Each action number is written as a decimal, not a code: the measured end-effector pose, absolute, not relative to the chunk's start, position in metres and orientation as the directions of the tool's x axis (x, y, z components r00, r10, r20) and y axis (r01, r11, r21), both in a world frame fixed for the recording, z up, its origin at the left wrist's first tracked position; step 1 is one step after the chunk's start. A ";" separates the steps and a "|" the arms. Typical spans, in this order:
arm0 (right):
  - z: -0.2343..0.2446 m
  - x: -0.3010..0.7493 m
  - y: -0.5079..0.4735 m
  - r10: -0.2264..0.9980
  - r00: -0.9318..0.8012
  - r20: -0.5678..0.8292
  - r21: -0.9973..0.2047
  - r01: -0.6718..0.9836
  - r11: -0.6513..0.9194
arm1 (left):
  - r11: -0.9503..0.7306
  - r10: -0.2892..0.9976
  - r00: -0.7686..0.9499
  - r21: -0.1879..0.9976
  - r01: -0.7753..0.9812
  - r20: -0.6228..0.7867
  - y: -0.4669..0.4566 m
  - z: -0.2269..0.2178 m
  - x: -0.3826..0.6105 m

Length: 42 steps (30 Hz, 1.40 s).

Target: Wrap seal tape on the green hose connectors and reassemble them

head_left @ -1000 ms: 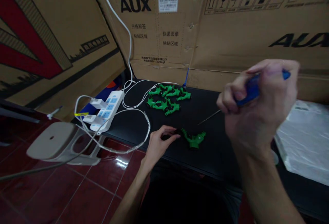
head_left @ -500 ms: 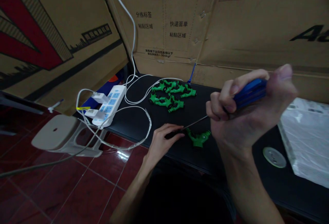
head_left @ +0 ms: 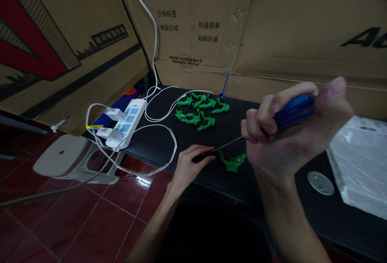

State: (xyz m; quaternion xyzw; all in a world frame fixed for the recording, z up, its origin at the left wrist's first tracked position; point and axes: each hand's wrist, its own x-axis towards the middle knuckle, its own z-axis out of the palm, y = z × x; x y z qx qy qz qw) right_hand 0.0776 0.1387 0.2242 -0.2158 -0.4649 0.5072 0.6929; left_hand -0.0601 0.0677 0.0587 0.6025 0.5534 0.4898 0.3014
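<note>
Grips a screwdriver (head_left: 294,110) in the right hand (head_left: 282,140), with fingers curled tight round the blue handle and the thumb sticking out past its end. Points the thin shaft down and leftward, to end right at the fingertips of the left hand (head_left: 193,162) (too dark there to tell the exact point of contact). Pinches the dark left end of a green connector (head_left: 232,164) between thumb and fingers of that left hand, with the connector resting on the black counter (head_left: 238,126), near its front edge and between both hands. Has more connectors (head_left: 199,114) bunched farther back, well apart from either hand, with a white cable (head_left: 174,148) looping to their left. Has also a power strip (head_left: 132,112) at the counter's left end, with white plugs (head_left: 109,134) in it, and a pale stool (head_left: 60,156) below. Beyond the right forearm, shows a round disc (head_left: 320,183) lying flat, just beside a white packet (head_left: 359,162). Faces cartons (head_left: 205,47) marked AUX behind.
</note>
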 end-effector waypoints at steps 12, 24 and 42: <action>0.218 0.071 0.127 0.908 0.045 0.418 -0.763 -0.526 0.377 | -0.214 0.954 -0.115 0.895 0.391 0.278 0.068 0.058 -0.059; 0.218 0.070 0.127 0.904 0.082 0.420 -0.748 -0.532 0.396 | -0.227 0.951 -0.114 0.897 0.379 0.288 0.068 0.058 -0.059; 0.217 0.074 0.125 0.908 0.052 0.416 -0.767 -0.516 0.381 | -0.225 0.952 -0.109 0.894 0.387 0.287 0.067 0.059 -0.059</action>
